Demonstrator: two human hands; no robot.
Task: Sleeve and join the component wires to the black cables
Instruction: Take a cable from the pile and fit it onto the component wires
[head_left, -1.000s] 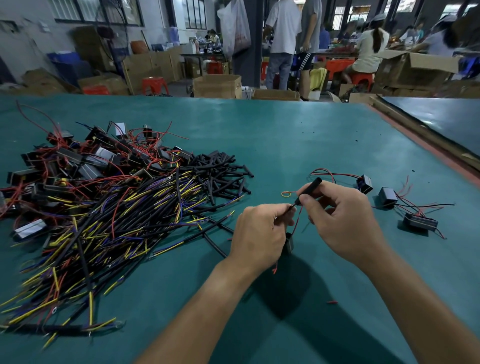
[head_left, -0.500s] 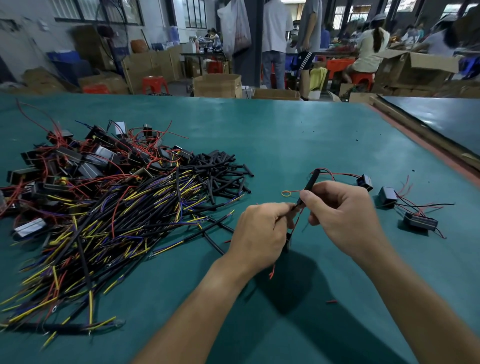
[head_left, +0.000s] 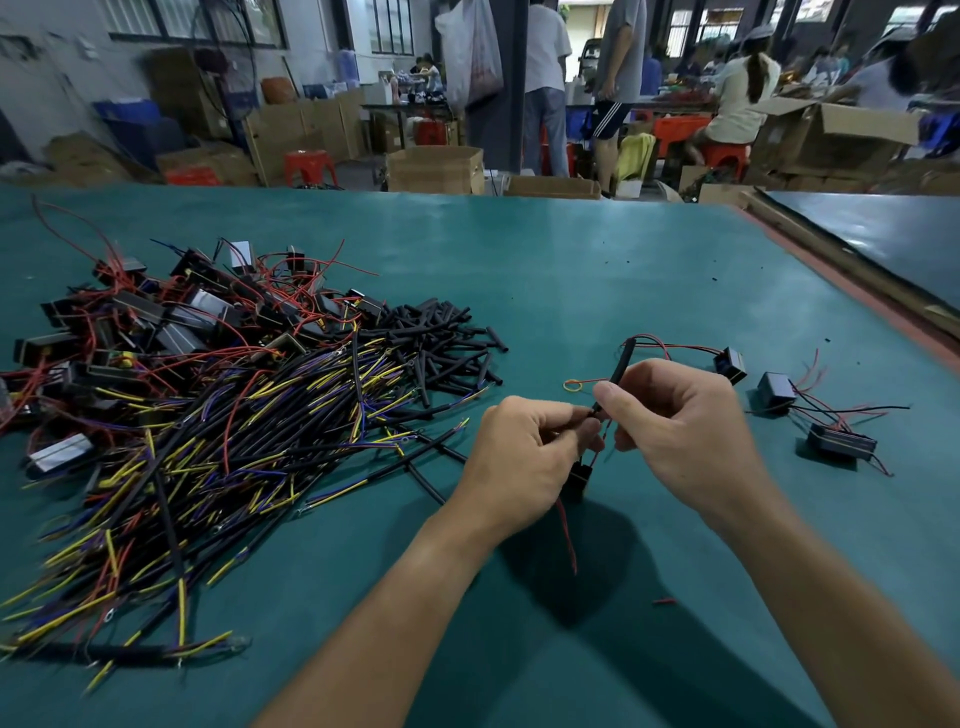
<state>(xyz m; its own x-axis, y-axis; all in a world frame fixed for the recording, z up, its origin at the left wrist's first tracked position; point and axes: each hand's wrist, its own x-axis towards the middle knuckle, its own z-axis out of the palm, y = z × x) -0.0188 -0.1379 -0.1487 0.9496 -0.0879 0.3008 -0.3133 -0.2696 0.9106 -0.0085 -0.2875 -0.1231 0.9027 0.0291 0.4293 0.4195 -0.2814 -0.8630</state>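
Observation:
My right hand (head_left: 675, 421) pinches a black sleeve tube (head_left: 621, 366) that points up and away, with red wires leaving its top toward a small black component box (head_left: 731, 364). My left hand (head_left: 524, 457) pinches thin wires at the tube's lower end; another black component (head_left: 577, 478) hangs below it with a red wire (head_left: 567, 535) trailing down. A yellow wire loop (head_left: 574, 385) lies just beyond my fingers. A big heap of black cables with yellow and blue ends (head_left: 208, 441) covers the left of the green table (head_left: 571, 270).
Loose black sleeve tubes (head_left: 441, 343) lie beside the heap; black component boxes with red wires (head_left: 171, 317) are piled behind it. Two more components (head_left: 776, 392) (head_left: 841, 441) sit at the right. People and cardboard boxes (head_left: 435, 169) stand beyond the table.
The black sleeve has slid further up along the red wires and stands steeper. Both hands stayed close together at the same spot on the table.

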